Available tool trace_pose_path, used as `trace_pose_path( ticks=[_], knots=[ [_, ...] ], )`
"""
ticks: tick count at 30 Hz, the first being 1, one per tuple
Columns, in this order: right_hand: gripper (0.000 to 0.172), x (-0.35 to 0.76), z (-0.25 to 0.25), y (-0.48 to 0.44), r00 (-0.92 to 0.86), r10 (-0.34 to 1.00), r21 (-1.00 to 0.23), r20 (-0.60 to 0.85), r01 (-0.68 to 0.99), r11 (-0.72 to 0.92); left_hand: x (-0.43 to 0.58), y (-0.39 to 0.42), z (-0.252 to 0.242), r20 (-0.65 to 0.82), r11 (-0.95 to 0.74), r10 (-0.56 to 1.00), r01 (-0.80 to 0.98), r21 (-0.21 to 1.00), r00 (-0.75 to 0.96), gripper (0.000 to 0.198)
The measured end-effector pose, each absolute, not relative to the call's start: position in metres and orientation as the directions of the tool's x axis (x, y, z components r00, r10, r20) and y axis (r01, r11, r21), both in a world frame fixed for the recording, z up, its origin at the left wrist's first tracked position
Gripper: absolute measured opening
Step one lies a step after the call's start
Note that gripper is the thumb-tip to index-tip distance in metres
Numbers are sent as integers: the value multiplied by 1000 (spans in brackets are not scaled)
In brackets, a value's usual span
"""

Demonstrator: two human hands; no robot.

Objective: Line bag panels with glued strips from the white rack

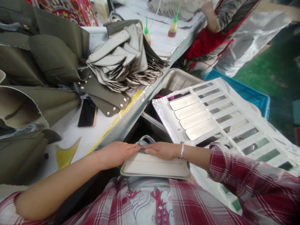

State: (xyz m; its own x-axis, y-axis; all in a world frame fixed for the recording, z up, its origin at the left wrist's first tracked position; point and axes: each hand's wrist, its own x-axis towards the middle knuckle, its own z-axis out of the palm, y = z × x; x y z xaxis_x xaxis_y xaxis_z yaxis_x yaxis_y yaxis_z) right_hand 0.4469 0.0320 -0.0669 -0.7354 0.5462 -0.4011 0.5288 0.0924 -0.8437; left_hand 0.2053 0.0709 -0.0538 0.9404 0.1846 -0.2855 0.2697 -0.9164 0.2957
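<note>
A pale flat piece with rounded corners (156,165) lies close to my body at the bottom centre. My left hand (120,153) reaches in from the left, its fingers pressed together at the piece's far edge. From the right, my right hand (161,150) rests on that same far edge, fingertips close to the left ones. A small dark part shows between the fingertips, mostly hidden. Just beyond the hands is a clear curved loop (146,138). Four pale rounded strips (193,117) lie on a white slotted board (217,123) at the right.
On the table (75,140) are a pile of pale strips (119,59), olive leather pieces (53,59), a phone (87,112) and two green-tipped bottles (172,28). A metal tray (180,76) and a blue crate (243,90) stand beyond the board. Another person's arm (212,18) is at the top right.
</note>
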Motion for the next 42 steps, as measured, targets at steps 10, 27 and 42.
trace_pose_path(
  ticks=[10,27,42],
  knots=[
    [45,391,-80,58,-773,563,-839,-293,490,236,206,43,-34,-413,-847,501,530,-50,761,49],
    [39,518,-43,-42,-397,916,-721,-59,651,236,247,-9,-25,-93,-810,522,527,259,848,44],
    [16,493,-93,-155,-1,936,-590,351,776,222,291,-59,-54,104,-771,554,461,440,826,17]
  ],
)
